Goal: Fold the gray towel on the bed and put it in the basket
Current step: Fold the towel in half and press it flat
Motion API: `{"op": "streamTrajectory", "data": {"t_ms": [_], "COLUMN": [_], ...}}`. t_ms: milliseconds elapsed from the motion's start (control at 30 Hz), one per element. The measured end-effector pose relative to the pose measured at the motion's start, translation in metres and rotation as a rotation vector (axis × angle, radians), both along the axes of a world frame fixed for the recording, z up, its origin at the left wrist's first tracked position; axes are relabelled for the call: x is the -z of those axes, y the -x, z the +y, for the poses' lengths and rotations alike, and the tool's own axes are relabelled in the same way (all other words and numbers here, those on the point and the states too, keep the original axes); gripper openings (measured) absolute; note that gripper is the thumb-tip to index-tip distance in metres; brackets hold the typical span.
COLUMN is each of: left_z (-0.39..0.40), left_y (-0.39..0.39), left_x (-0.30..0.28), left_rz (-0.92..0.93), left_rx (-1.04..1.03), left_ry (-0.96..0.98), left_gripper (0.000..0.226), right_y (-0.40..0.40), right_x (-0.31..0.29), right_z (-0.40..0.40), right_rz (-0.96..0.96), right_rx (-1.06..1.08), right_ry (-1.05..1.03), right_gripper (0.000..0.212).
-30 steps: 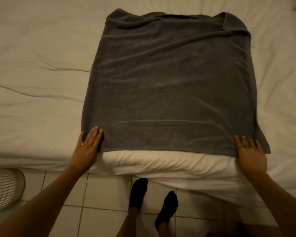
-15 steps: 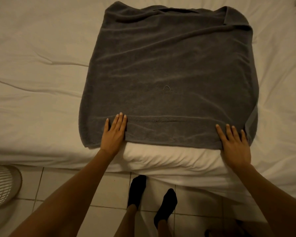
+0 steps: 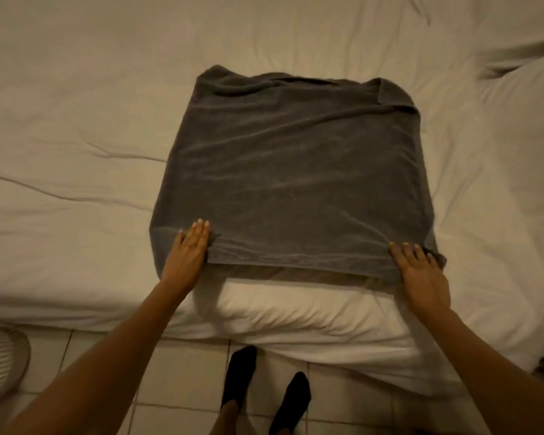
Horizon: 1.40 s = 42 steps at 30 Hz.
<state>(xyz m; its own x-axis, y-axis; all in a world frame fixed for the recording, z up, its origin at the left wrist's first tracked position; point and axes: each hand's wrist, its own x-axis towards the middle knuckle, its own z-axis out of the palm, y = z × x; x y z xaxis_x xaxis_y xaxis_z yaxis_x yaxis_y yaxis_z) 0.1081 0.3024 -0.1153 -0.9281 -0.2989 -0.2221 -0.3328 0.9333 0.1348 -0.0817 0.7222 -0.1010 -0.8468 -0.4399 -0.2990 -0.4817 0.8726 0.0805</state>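
The gray towel (image 3: 296, 171) lies spread on the white bed (image 3: 76, 152), roughly square, with rumpled folds along its far edge. My left hand (image 3: 189, 249) rests on the near left corner, fingers together and pinching a bunched bit of the hem. At the near right corner, my right hand (image 3: 421, 271) holds the towel's edge. Between the hands the near hem sits slightly off the sheet, with a shadow under it. A white slatted basket (image 3: 0, 365) stands on the floor at the lower left, mostly cut off by the frame.
A rumpled white duvet (image 3: 311, 318) hangs over the bed's near edge below the towel. My feet in black socks (image 3: 264, 390) stand on the tiled floor. A pillow (image 3: 531, 98) lies at the far right.
Both hands have gone from the towel's outer corners onto its near hem. That hem has drawn up the bed and now lifts a little between them.
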Motion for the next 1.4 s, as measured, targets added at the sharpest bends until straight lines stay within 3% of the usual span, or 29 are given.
{"op": "streamTrajectory", "data": {"t_ms": [167,267,400,600,767,967,1100,1233,1400], "left_z": [-0.005,-0.011,-0.030,-0.070,-0.114,-0.184,-0.213,-0.231,-0.235], "left_y": [0.025,0.041,0.074,0.164,0.261,0.356,0.366,0.340,0.286], "left_x": [-0.038,-0.050,-0.062,-0.113,-0.227,-0.420,-0.527,-0.561,-0.529], "left_rz": [-0.171,-0.139,-0.122,-0.096,0.205,0.564,0.748,0.813,0.801], "left_rx": [-0.020,-0.071,-0.132,-0.171,-0.240,-0.345,-0.363,-0.340,-0.343], "left_ry": [0.003,0.023,0.136,0.161,0.097,0.249,0.373,0.439,0.415], "left_gripper": [0.067,0.065,0.064,0.063,0.062,0.063,0.065,0.060,0.055], "right_y": [0.020,0.037,0.071,0.149,0.238,0.319,0.331,0.317,0.276], "right_x": [-0.025,-0.042,-0.066,-0.113,-0.209,-0.397,-0.502,-0.536,-0.508], "right_z": [-0.014,-0.028,-0.055,-0.102,-0.140,-0.204,-0.228,-0.235,-0.243], "right_rz": [-0.061,-0.070,-0.007,0.104,0.315,0.656,0.819,0.893,0.848], "right_rx": [-0.045,0.004,0.016,0.046,0.098,0.133,0.116,0.050,0.014], "right_ry": [0.093,0.118,-0.043,-0.081,0.045,0.221,0.326,0.334,0.242], "right_gripper": [0.063,0.070,0.071,0.078,0.076,0.075,0.081,0.085,0.084]}}
